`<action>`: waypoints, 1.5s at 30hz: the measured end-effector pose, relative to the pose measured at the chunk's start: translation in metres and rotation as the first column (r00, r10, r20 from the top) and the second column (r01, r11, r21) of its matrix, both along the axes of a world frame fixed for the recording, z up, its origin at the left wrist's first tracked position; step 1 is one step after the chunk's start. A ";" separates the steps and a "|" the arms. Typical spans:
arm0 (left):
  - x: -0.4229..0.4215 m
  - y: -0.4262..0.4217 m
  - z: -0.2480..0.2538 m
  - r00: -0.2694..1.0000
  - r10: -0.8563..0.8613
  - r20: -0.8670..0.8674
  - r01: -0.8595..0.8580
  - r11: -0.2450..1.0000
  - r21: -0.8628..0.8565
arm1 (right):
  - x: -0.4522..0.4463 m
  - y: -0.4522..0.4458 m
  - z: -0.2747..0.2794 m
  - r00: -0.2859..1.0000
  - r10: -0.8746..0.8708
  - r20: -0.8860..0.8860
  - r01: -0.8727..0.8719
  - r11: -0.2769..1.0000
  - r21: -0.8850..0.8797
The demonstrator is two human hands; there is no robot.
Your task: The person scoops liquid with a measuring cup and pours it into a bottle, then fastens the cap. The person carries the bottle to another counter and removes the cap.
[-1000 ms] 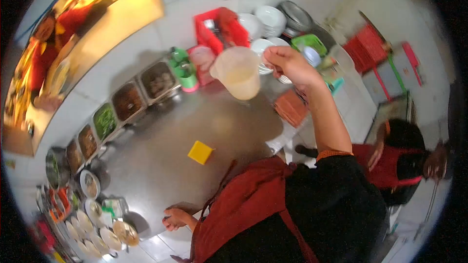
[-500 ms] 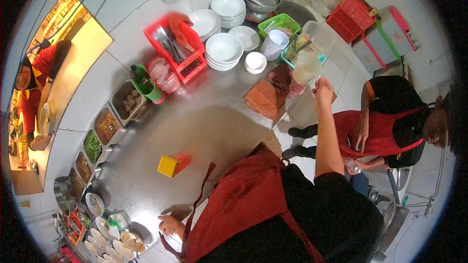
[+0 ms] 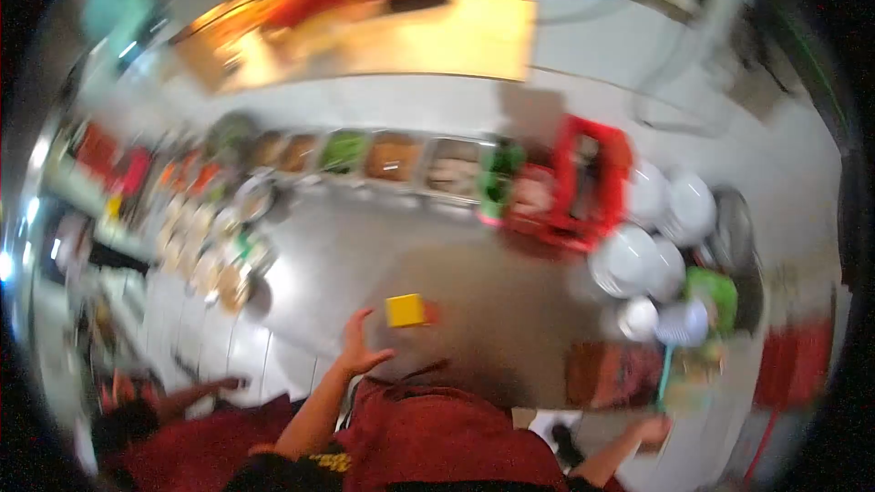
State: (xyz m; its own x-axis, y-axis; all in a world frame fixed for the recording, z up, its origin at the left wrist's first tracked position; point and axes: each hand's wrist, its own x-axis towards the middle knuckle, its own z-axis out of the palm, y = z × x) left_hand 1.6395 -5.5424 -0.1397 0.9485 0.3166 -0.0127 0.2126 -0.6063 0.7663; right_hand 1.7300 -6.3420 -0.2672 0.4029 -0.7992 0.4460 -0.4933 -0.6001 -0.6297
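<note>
a worker's left hand (image 3: pixel 365 348), fingers spread around nothing, hovers beside a yellow block (image 3: pixel 405 311) on a steel counter (image 3: pixel 319 241); a careless sweep could knock the block across the smooth metal. the right hand (image 3: pixel 651 431) reaches low near folded cloths (image 3: pixel 588 372), its grip too blurred to tell; drawn back hastily, it could snag the cloths and drag them off the edge.

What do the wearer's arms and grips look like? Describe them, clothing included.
The left grip and right grip are bare human hands, no gloves visible. The black cloth left sleeve has an orange edge, with blurred yellow markings nearby; the black cloth right sleeve barely shows. A dark red cloth apron covers the front.
</note>
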 end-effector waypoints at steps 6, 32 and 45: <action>0.053 -0.024 0.053 0.993 -0.117 0.008 0.117 0.989 -0.096 | 0.026 0.032 0.018 0.944 0.145 0.298 -0.254 0.894 0.370; 0.175 0.144 0.102 0.744 -0.662 -0.091 0.664 0.748 -0.010 | 0.058 0.723 0.107 0.174 0.943 0.284 -0.828 -0.015 0.560; 0.165 0.233 0.383 0.153 0.234 0.960 0.571 0.772 -0.279 | 0.126 0.754 0.121 0.015 0.931 0.364 -0.933 -0.118 0.341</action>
